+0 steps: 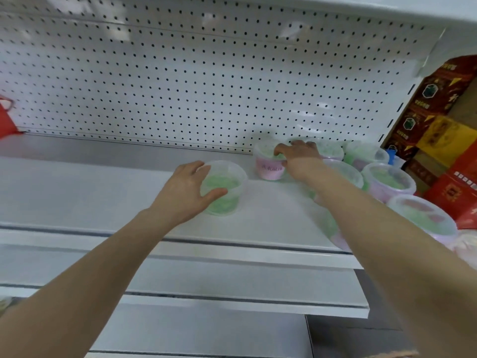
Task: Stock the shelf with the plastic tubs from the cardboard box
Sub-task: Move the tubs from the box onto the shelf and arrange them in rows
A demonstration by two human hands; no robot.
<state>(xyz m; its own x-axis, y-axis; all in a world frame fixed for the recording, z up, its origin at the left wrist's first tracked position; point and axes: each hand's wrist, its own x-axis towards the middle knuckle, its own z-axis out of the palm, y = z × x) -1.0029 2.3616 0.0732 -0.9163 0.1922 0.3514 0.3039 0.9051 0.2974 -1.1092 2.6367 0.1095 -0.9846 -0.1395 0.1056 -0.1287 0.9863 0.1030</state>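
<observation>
On the white shelf [103, 187] my left hand [185, 192] grips a clear plastic tub [227, 187] with green contents, thumb on its near side and fingers round its left rim. Farther back, my right hand [296, 156] holds the top of a tub with a pink label [268, 169], fingers curled over its lid. Several more tubs stand to the right in rows, one at the back [366, 153], one in the middle [387, 179] and one near the shelf's front edge [423, 218]. My right forearm hides part of them. The cardboard box is out of view.
A white pegboard wall [206, 81] backs the shelf. Red and yellow packages [449, 140] stand beyond the upright at the right. A red object [6, 120] sits at the far left. Lower shelf edges [232, 288] step out below.
</observation>
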